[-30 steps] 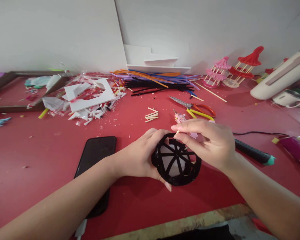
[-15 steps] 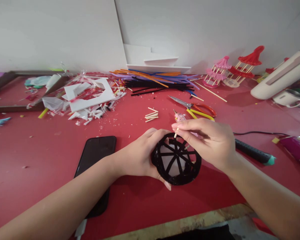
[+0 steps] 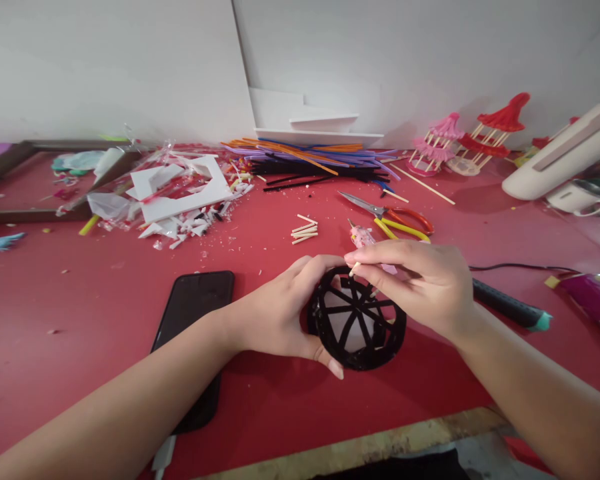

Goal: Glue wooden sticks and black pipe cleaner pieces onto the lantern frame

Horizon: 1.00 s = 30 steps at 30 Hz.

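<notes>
My left hand (image 3: 280, 313) is wrapped round the left side of a round black frame (image 3: 359, 320) with spokes over a white base, held just above the red table (image 3: 105, 293). My right hand (image 3: 420, 283) hovers over the frame's upper right rim, pinching a short wooden stick (image 3: 355, 268) between thumb and fingers, its tip at the rim. Several more short sticks (image 3: 304, 230) lie on the table beyond the frame.
A black phone (image 3: 193, 320) lies left of my forearm. Scissors (image 3: 393, 217), a pink object (image 3: 363, 235), a black glue gun (image 3: 507, 307) and its cable sit to the right. Coloured pipe cleaners (image 3: 315, 163), white scraps (image 3: 180, 193), and pink and red stick models (image 3: 467, 143) lie further back.
The black frame has shifted slightly right and tilted in my left hand. My right hand stays at the rim with the stick, barely moved.
</notes>
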Available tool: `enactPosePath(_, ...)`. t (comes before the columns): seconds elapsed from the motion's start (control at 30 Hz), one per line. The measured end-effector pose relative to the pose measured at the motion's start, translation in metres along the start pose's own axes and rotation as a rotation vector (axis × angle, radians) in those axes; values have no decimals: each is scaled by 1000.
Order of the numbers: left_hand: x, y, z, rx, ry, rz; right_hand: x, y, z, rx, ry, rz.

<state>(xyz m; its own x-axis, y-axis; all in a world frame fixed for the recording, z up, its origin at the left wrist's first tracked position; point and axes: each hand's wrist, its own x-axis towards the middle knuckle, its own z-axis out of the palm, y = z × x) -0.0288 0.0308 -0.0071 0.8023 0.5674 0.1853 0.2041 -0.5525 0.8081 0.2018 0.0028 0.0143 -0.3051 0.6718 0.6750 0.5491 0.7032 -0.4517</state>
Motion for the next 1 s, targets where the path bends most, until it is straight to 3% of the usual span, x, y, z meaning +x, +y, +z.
enactPosePath(0.57,-1,1,-1,17,-8,-2,-1,-3,0,16,-27,50)
enactPosePath(1.0,-1,1,-2,-7,-19,14,-3,-2,-3,168,-56,101)
